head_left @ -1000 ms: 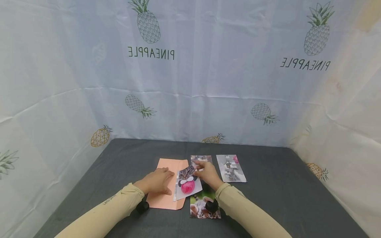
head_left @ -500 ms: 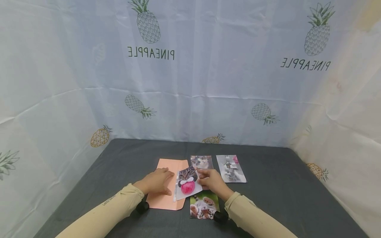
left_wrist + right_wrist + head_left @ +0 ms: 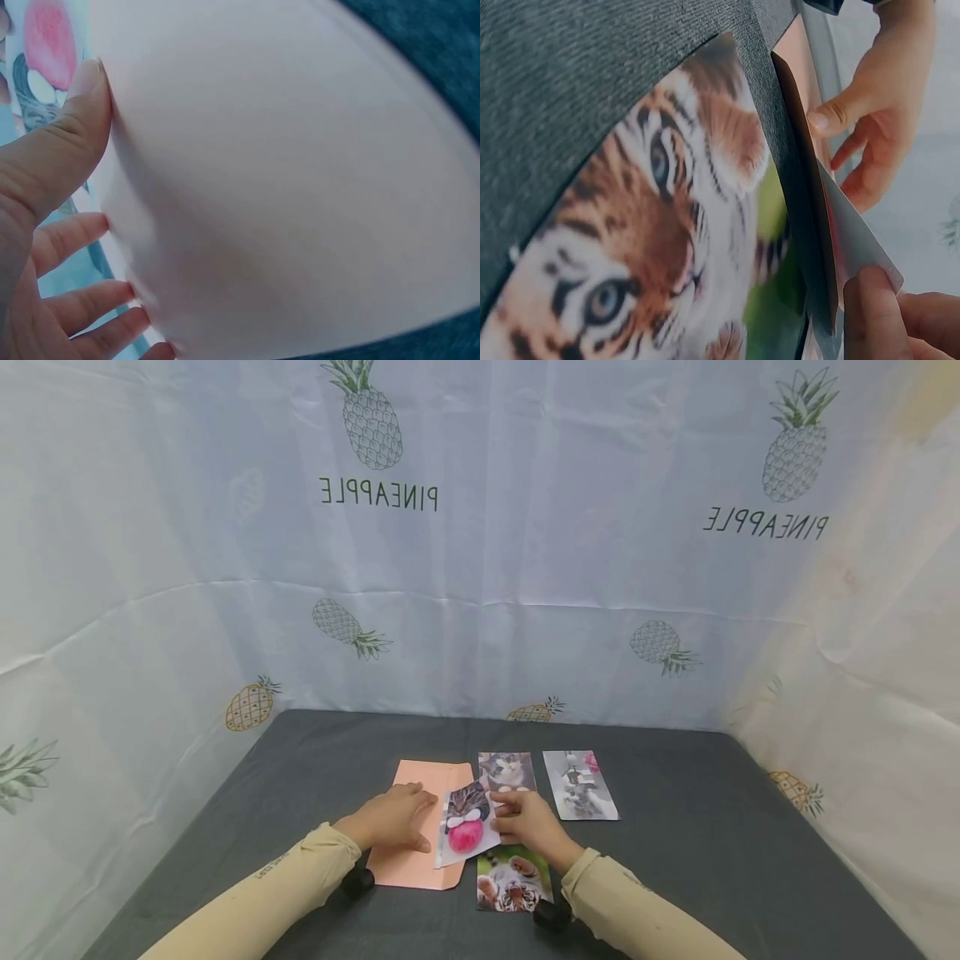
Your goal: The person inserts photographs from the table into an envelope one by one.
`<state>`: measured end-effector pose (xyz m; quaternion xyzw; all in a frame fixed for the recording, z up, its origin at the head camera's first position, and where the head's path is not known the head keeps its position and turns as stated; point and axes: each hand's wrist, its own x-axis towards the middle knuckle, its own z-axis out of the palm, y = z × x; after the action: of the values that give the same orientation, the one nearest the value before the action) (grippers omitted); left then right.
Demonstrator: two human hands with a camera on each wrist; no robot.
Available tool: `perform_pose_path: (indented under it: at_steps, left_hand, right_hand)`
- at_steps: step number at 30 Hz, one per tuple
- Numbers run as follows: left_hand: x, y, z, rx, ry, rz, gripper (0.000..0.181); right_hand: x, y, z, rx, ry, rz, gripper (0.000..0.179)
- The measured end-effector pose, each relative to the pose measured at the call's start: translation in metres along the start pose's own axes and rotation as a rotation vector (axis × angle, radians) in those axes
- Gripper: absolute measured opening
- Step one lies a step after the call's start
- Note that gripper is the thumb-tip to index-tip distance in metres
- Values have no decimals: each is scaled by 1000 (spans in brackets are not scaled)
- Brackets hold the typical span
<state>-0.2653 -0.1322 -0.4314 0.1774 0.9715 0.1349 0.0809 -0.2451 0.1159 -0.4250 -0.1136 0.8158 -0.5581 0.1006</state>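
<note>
A peach-coloured envelope (image 3: 408, 864) lies on the dark table in the head view. My left hand (image 3: 393, 818) presses on it with fingers and thumb spread; the left wrist view shows the fingertips (image 3: 94, 225) against its pale, slightly bulging surface. My right hand (image 3: 528, 822) pinches the right edge of a photo card (image 3: 467, 835) showing a cat and a pink ball. That card slants over the envelope's right side. Whether its left edge is inside the envelope or on top, I cannot tell. In the right wrist view, the card's pale back (image 3: 859, 232) rises beside the right thumb.
A tiger photo (image 3: 513, 881) lies just in front of the right hand. Behind that hand is a kitten photo (image 3: 506, 770), partly covered. A grey photo with a pink spot (image 3: 581, 789) lies farther right. A pineapple-print curtain (image 3: 480, 543) surrounds the table.
My right hand has shifted its hold to the card's right edge, baring more of the kitten and tiger photos. The card has then moved slightly left. The left hand stays put.
</note>
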Motion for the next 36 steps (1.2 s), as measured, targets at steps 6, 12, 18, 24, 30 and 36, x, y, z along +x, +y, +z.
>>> perform_pose_path:
  at_steps: [6,12,18,24,30,36]
  left_hand:
    - [0,-1,0,16,2,12,73]
    - [1,-1,0,26,1,26,74]
    - [0,-1,-1,18,0,23,73]
    - [1,0,-1,14,-10,-1,74]
    - [0,1,-1,13,-10,-2,74]
    - [1,0,-2,18,-1,13,73]
  right_hand:
    - [3,1,5,5,-17,-10,49]
    - [3,0,11,19,-22,-25,49]
    - [5,-2,17,-3,-21,-24,48]
    - [7,-9,24,-47,-10,-16,45]
    - [11,-14,29,-77,-6,18,44]
    - [14,-15,33,-94,-18,18,39]
